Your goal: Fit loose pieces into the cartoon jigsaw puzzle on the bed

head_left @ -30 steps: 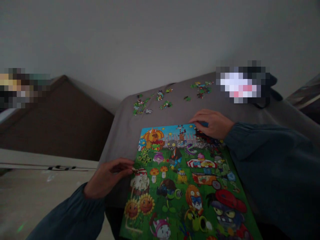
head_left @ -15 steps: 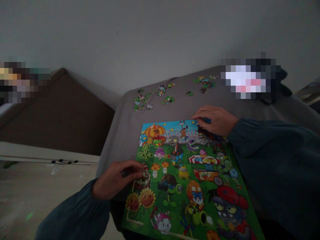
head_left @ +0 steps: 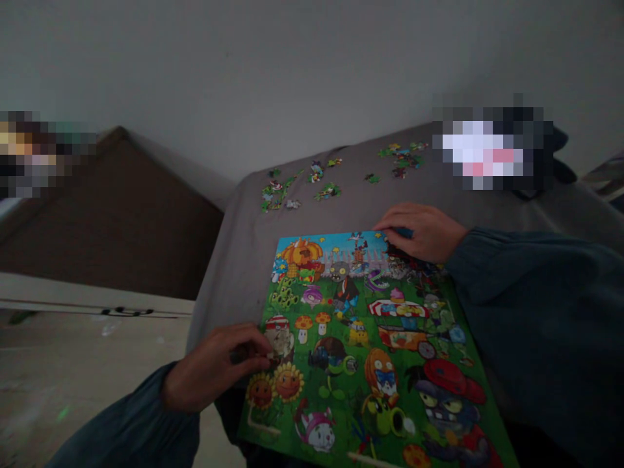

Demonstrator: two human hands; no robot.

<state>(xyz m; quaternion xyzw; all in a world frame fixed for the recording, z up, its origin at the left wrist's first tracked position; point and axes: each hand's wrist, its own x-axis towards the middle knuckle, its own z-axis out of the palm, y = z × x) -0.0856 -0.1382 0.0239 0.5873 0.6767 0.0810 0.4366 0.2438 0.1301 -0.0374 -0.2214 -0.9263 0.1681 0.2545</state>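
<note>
A jigsaw puzzle board (head_left: pixel 336 338) with bright cartoon plants and zombies lies tilted toward me at the near side of a grey cloth-covered surface. My left hand (head_left: pixel 219 364) is at its left edge, above the sunflowers. Thumb and fingertips are pinched around a small puzzle piece (head_left: pixel 272 357), mostly hidden by the fingers. My right hand (head_left: pixel 424 231) grips the board's top edge near its far right corner, fingers closed together and covering part of the picture. Pale strips show along the board's lower left corner and bottom edge.
Loose puzzle pieces (head_left: pixel 327 191) lie scattered on the grey cloth (head_left: pixel 234 260) behind the board, with another cluster (head_left: pixel 404 156) farther right. A blurred-out object (head_left: pixel 487 153) stands at the back right. A brown-topped cabinet (head_left: pixel 107 214) is at left, before a grey wall.
My left hand has drawn back slightly left and down along the board's edge, uncovering the striped-hat figure. My right hand keeps its place at the top edge.
</note>
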